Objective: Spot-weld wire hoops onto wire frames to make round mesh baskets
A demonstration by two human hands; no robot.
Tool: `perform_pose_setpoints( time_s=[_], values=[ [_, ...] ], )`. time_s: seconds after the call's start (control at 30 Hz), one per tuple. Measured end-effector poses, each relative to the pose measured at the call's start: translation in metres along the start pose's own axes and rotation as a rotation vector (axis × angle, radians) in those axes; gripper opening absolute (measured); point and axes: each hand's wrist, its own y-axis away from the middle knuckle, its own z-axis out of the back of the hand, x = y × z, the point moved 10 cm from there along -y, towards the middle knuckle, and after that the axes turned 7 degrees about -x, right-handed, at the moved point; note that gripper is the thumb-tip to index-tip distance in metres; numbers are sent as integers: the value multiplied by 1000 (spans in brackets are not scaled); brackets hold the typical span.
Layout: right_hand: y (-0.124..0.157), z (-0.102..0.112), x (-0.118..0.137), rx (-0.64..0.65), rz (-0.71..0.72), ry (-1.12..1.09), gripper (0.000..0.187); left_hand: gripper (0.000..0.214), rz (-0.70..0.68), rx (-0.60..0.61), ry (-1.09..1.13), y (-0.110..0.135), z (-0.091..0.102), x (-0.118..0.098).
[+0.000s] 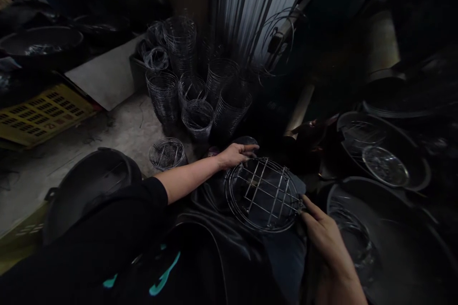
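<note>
A round wire rack (264,194) with a grid of straight bars lies in front of me on dark cloth over my lap. My left hand (236,154) rests at its far left rim, fingers stretched out and lying flat, holding nothing that I can see. My right hand (320,228) is at the rack's right edge, with its fingers pinched on the outer wire ring.
Stacks of wire rings (193,86) stand on the concrete floor ahead, one low stack (167,153) closer. A black tub (91,186) sits at my left, a yellow crate (39,114) further left. Dark basins (386,162) with metal parts crowd the right.
</note>
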Motion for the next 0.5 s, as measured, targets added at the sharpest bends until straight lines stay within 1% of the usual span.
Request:
perform_pose_setpoints(
  time_s=[0.07, 0.13, 0.27, 0.37, 0.43, 0.5],
  values=[
    [5, -5, 4, 83, 7, 3, 82, 72, 15, 27, -29, 0, 0, 1],
    [9, -7, 5, 135, 14, -43, 87, 76, 24, 54, -65, 0, 2, 2],
    [11, -8, 5, 170, 70, -97, 84, 78, 37, 118, -165, 1, 4, 1],
    [13, -16, -2, 243, 52, -68, 85, 79, 41, 179, -242, 8, 6, -8],
    [16, -20, -6, 275, 35, -73, 88, 83, -14, 265, -345, 20, 4, -19],
    [18, -18, -6, 233, 62, -76, 92, 94, -111, 374, -481, 38, -1, -29]
  ],
)
